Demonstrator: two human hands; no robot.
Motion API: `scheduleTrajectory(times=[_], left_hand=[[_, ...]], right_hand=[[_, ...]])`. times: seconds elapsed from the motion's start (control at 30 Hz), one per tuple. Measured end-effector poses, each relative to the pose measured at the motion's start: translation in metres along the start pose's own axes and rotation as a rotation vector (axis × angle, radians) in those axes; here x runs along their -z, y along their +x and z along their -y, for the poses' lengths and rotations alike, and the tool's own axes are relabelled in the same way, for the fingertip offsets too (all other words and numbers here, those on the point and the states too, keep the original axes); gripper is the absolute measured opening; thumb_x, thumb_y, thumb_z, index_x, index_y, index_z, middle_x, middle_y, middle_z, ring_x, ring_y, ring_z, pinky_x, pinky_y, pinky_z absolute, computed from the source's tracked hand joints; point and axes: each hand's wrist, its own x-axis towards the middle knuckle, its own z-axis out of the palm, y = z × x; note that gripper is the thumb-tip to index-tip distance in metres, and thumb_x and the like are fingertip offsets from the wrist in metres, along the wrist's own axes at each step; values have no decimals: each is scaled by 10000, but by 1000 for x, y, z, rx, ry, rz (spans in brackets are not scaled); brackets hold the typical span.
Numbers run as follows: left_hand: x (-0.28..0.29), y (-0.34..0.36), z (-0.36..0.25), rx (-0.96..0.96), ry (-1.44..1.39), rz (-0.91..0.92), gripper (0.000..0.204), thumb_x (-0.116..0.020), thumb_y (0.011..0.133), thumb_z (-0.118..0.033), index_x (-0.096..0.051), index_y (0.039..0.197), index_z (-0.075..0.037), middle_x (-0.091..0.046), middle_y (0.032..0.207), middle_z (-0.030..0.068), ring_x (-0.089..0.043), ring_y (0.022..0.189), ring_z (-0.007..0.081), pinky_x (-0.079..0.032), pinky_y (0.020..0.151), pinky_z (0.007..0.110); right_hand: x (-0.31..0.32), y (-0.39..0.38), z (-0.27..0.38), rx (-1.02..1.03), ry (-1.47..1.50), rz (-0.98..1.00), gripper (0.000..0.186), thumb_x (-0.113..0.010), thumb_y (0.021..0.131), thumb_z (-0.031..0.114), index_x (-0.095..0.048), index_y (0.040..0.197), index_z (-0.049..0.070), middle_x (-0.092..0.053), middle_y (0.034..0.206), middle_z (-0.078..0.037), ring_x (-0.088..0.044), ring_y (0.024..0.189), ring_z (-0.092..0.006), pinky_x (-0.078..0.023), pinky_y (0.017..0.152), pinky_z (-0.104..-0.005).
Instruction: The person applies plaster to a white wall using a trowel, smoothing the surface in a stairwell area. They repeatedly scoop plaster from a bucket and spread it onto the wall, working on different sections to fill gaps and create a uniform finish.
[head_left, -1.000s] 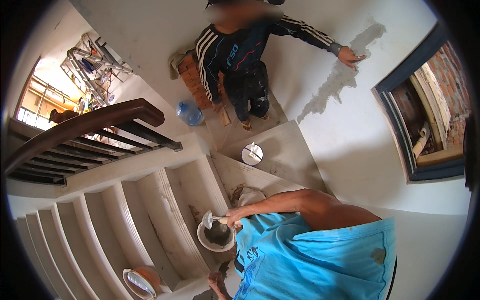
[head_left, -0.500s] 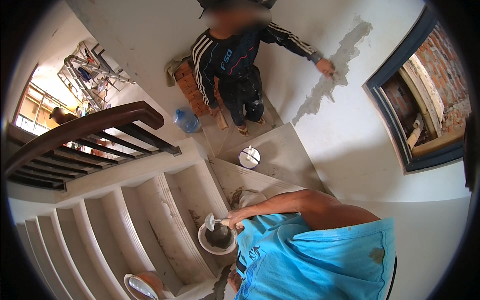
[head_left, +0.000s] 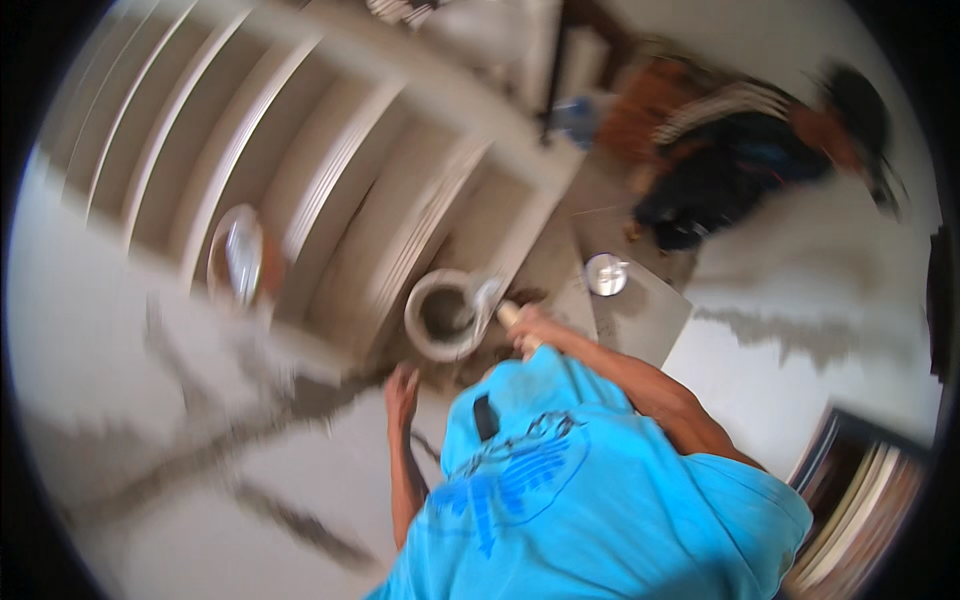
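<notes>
A stairwell is seen from above, much blurred; a pale-handled tool is pinched in the grip of the right hand, its metal head held just beside the rim of a white bucket; grey mix is held in the bucket, which is stood on the stairs; the left hand is raised before the wall, near the bucket; whether its grip is spread or pressed together cannot be told, nor whether the wall is touched.

The bucket could be tipped if its rim were caught by the tool or knocked by the left arm, and mix could be spilled down the stairs; mix could also be dripped if the tool were carried loaded, though its load is too blurred to be judged; footing could be lost if the stair edges were missed.

Farther along the stairs a reddish pail is placed, something shiny in its mouth; the way past is narrowed by it; beyond the right hand, a small white pot is set on the landing; farther off, the way is blocked by a co-worker in dark clothes, with bricks and a blue jug close by; a window is set at lower right.
</notes>
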Motion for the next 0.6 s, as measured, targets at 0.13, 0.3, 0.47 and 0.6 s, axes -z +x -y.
scheduleTrajectory(times=[0.13,0.3,0.47,0.6], left_hand=[[-27,-30,-36,168,-103,-78,357,-658,947,-223,-639,1219,7,-710,1152,202,-688,1042,342,-524,899,392],[-77,-84,-25,266,-104,-39,351,-634,936,-220,-627,1213,-5,-682,1179,237,-640,1092,425,-502,934,481],[-112,-122,-33,506,-168,-137,363,-644,908,-205,-640,1199,13,-680,1163,256,-640,1085,433,-501,938,487],[-140,-143,-33,601,-145,-248,379,-656,908,-212,-638,1214,10,-700,1135,267,-689,1072,384,-548,906,450]], right_hand=[[-5,-26,25,67,22,15,280,-699,833,107,-549,1057,34,-596,740,-57,-589,532,-143,-482,377,-324],[4,-16,52,60,-395,16,272,-660,823,135,-591,1064,31,-607,747,-51,-582,528,-132,-467,410,-306],[32,42,63,348,-1266,119,338,-708,725,172,-656,1021,17,-700,907,-182,-678,791,-364,-524,726,-481],[12,78,70,590,-1516,266,331,-710,722,176,-645,1014,34,-685,936,-220,-650,904,-442,-506,815,-534]])
